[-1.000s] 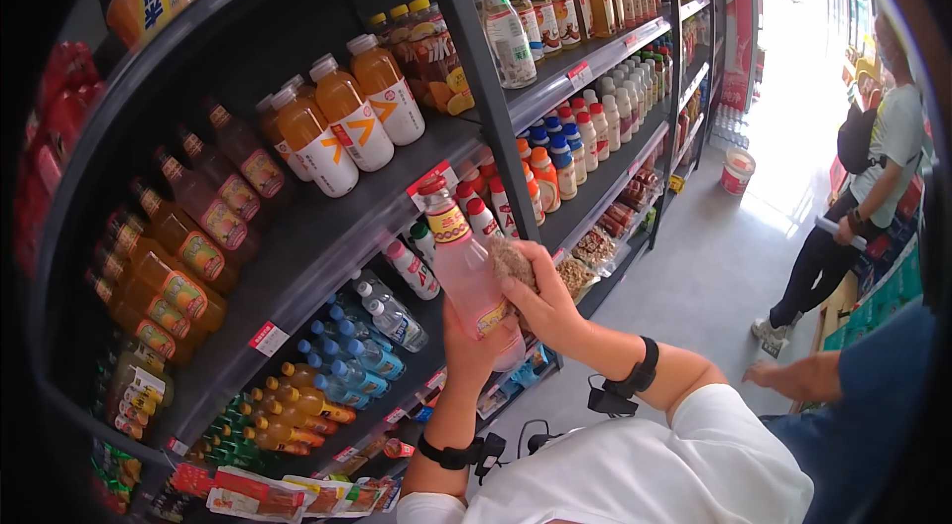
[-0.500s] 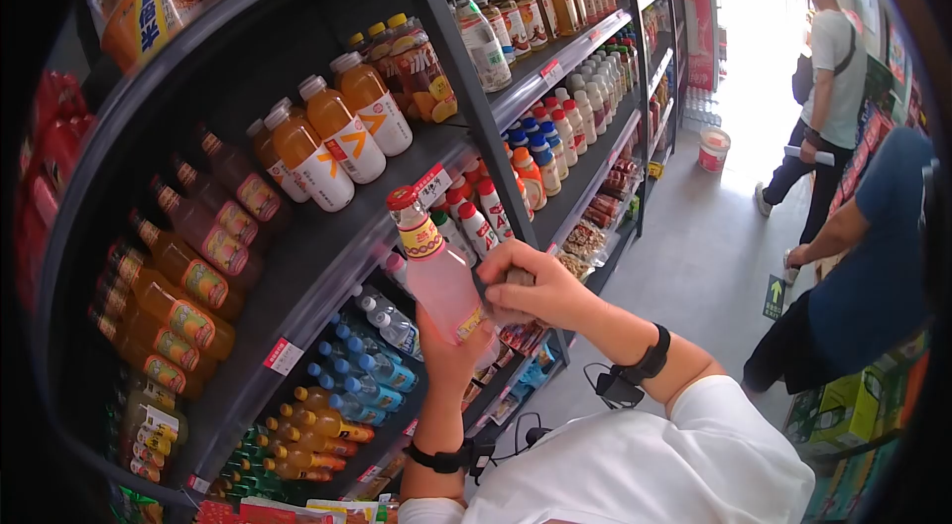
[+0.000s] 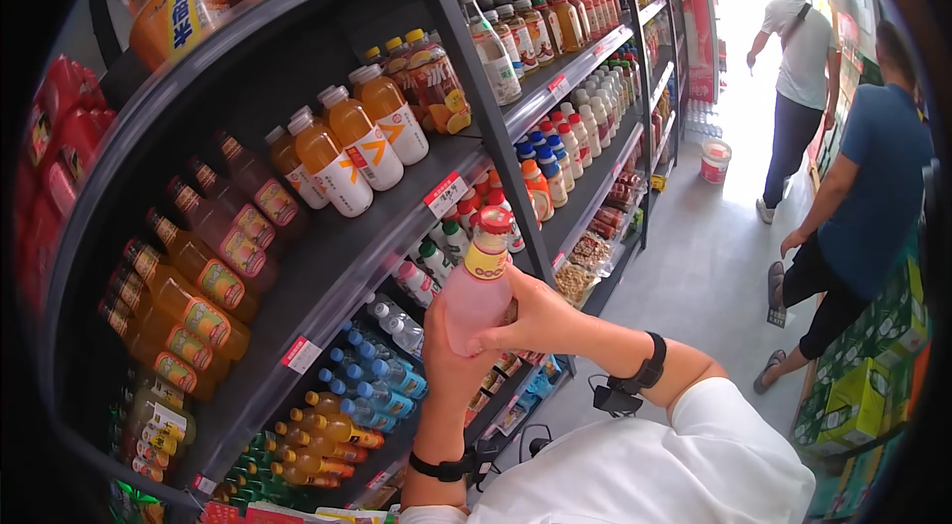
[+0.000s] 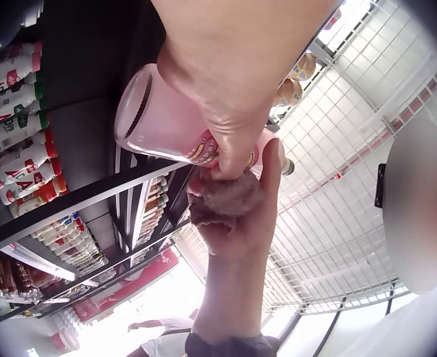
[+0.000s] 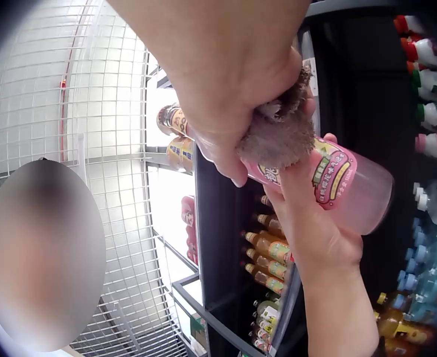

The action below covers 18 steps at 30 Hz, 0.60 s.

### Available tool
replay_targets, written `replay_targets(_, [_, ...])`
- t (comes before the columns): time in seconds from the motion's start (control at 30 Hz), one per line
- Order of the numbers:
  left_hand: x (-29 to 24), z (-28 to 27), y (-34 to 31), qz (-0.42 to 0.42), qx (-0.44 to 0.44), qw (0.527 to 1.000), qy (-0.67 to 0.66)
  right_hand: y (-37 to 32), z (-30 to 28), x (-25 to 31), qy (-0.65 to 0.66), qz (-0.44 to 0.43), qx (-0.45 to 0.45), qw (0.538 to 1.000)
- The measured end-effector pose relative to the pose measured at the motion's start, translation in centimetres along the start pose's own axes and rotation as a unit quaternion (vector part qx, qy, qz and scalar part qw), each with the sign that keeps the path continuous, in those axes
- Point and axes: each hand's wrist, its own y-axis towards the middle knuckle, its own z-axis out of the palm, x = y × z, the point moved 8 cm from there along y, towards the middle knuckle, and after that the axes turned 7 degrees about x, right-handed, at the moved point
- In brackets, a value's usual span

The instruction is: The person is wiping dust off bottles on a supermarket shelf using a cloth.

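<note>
A pink glass bottle (image 3: 476,301) with a red cap and yellow neck label is held upright, slightly tilted, in front of the shelves. My left hand (image 3: 458,350) grips its lower body; in the right wrist view the left hand (image 5: 315,230) has its fingers round the labelled side. My right hand (image 3: 540,311) is at the bottle's other side, holding a brownish-grey cloth (image 5: 281,137) between palm and bottle. In the left wrist view the cloth (image 4: 229,197) lies in the right hand (image 4: 241,238), against the bottle (image 4: 166,123) near its label.
Shelves of bottles (image 3: 342,172) stand at the left, with a shelf edge (image 3: 367,271) behind the bottle. Two people walk in the aisle at the right, one in a blue shirt (image 3: 873,157). A white bucket (image 3: 715,161) stands on the floor (image 3: 684,246); green boxes (image 3: 858,405) lie at the right edge.
The bottle has turned more upright and shifted right. My right hand has moved from beside the bottle to close round it with the cloth. The people have moved along the aisle.
</note>
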Motion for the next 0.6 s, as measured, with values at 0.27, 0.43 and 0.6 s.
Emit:
replay_targets(0.27, [-3.0,-3.3,0.8,-0.01,0.01,1.0,0.012,2.0,0.8,3.4,0.087,-0.139,-0.014,0.986])
replay_targets(0.43, [-6.3,-8.7,0.1,0.037,-0.044,0.995,0.078,4.1,0.4,9.4,0.162,-0.116,0.016,0.98])
replay_targets(0.6, [-5.7,-12.3,-2.8,0.103,-0.182,0.978,0.003,9.3,0.1,14.3,0.131,-0.234,-0.045,0.962])
